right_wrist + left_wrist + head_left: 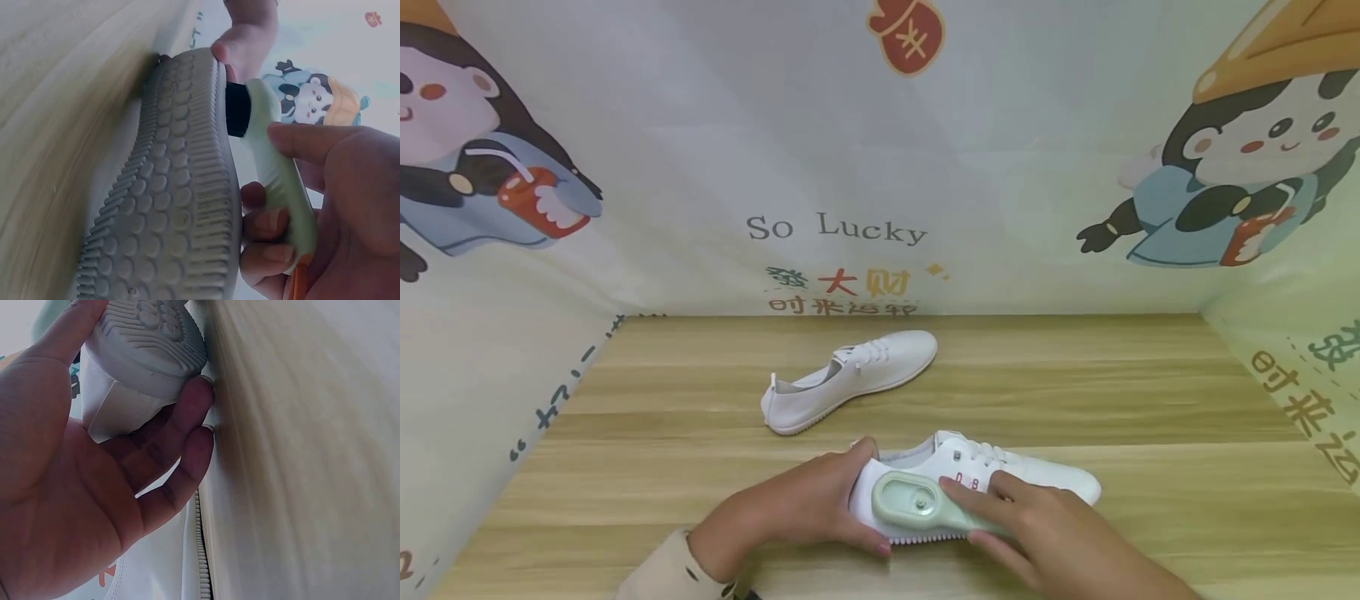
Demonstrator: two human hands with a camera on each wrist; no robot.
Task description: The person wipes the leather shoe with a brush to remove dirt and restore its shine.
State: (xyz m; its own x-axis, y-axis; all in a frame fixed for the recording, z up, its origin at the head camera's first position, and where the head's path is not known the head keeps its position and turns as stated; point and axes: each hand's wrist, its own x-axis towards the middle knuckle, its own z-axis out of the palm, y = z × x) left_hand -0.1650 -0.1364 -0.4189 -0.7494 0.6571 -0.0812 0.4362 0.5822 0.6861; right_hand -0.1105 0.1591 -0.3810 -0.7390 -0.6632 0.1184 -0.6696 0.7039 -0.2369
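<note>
My left hand (820,500) grips the heel of a white lace-up shoe (1037,473), tipped so its ridged, dotted sole (169,187) shows in the right wrist view. A pale green brush (917,504) lies against the side of the shoe near the heel. Its handle is in the curled fingers of my right hand (1037,525), index finger along its back. Dark bristles (237,109) touch the shoe's side in the right wrist view. The left wrist view shows fingers and thumb around the heel (119,403), with fingertips right at the table.
A second white shoe (857,375) rests upright behind, toe pointing right. Both stand on a wood-grain table (1112,375). A printed white cloth (1037,167) with cartoon figures and lettering rises at the back and both sides.
</note>
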